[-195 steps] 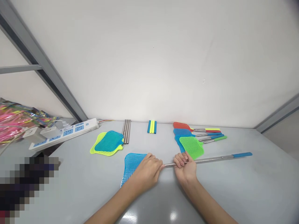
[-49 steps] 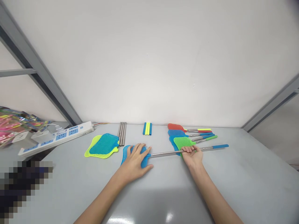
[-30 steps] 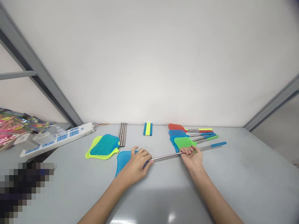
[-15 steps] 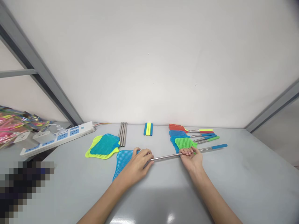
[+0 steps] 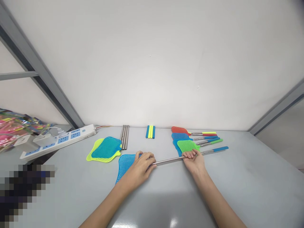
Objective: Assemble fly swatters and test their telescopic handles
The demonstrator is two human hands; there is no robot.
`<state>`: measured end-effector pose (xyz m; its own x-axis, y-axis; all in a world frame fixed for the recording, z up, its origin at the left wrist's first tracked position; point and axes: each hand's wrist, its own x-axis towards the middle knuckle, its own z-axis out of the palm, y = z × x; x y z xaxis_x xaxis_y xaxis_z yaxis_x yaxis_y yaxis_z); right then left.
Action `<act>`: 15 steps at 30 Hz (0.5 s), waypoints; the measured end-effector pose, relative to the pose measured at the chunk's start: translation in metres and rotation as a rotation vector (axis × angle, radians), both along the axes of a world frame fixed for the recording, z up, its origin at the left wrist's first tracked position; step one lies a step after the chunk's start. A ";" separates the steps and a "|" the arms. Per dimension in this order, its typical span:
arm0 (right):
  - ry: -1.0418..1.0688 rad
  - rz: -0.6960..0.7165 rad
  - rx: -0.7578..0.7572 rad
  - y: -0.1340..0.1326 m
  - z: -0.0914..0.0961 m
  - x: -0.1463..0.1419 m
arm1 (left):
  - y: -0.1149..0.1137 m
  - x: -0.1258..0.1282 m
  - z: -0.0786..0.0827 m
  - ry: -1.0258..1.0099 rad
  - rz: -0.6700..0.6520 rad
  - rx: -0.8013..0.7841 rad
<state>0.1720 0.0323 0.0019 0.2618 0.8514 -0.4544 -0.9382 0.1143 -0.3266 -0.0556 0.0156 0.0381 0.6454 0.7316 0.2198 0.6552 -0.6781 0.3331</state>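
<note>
A blue mesh swatter head (image 5: 124, 163) lies on the grey table (image 5: 237, 180) in front of me. My left hand (image 5: 142, 164) is closed over its neck, where a metal telescopic rod (image 5: 168, 160) meets it. The rod runs right to a blue foam grip (image 5: 220, 148). My right hand (image 5: 193, 158) is wrapped round the rod about halfway along. Whether the rod is seated in the head is hidden under my left hand.
Finished swatters (image 5: 187, 141) lie fanned at the back right. Two loose mesh heads, teal on yellow (image 5: 105, 148), sit left, with bare metal rods (image 5: 124, 136) and foam grips (image 5: 150, 131) by the wall. A power strip (image 5: 59, 141) and shiny packets (image 5: 14, 129) are far left.
The blue head slid left and nearer to me, and my left hand went from lying flat on the mesh to closing on its neck. The rod shifted only slightly in the last half second.
</note>
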 end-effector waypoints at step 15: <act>-0.001 0.046 0.127 -0.001 0.005 -0.002 | 0.002 -0.001 0.002 0.002 -0.011 -0.008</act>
<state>0.1697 0.0314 0.0069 0.2221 0.9131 -0.3420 -0.9430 0.1120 -0.3135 -0.0566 0.0176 0.0403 0.6540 0.7261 0.2124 0.6485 -0.6826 0.3369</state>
